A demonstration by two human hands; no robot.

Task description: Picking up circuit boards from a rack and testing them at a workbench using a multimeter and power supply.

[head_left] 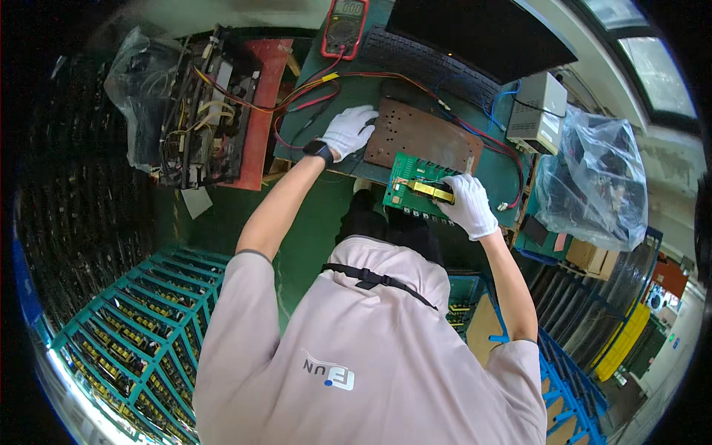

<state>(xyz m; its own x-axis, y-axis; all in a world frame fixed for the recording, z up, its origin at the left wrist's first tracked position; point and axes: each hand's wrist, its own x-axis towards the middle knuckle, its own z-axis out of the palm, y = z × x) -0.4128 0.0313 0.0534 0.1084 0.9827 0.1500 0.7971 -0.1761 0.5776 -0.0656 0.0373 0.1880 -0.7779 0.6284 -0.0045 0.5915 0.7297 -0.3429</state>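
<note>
Green board [406, 178], one: gripped at its four-o'clock end by right hand [470, 206], long axis roughly ten-to-four; unclenched left hand [348, 133] farther, ten o'clock.

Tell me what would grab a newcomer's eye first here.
The green circuit board with its bright yellow part stands out first, near the middle, held at its right side by the white-gloved right hand. Next comes the red meter at the top of the picture, beside the keyboard. At lower left, a large teal rack filled with rows of parts draws the eye too.
</note>
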